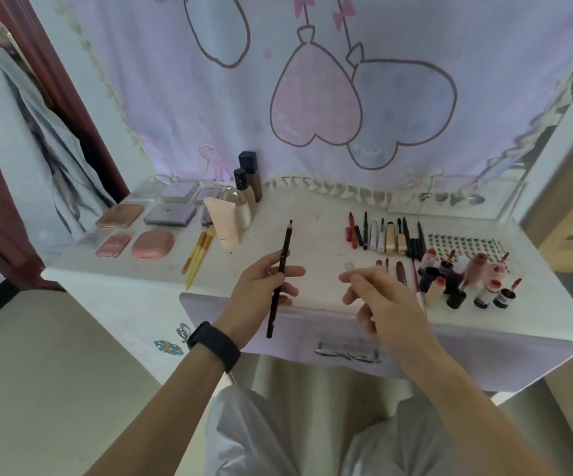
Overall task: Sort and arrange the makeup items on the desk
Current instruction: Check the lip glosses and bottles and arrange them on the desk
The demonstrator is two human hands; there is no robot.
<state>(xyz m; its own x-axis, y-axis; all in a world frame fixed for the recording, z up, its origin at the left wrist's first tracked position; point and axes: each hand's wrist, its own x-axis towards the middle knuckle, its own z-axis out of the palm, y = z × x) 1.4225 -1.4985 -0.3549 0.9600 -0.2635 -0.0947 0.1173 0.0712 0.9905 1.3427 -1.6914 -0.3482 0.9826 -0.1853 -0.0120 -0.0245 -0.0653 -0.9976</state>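
- The left hand (264, 290) holds a long dark pencil (283, 259), fingers curled round its middle. The tip points up and away from the person.
- The right hand (381, 300) pinches a small clear cap (349, 266) in its fingertips. The cap is near the pencil but not touching it.
- Both are held over the front of the desk (312, 228), above its bare middle part.
- I think the step now is putting the cap on the pencil.
- Next, the cap must line up with the tip and slide on straight. Then the pencil can lie with the row of pens (384, 235) at the back right.
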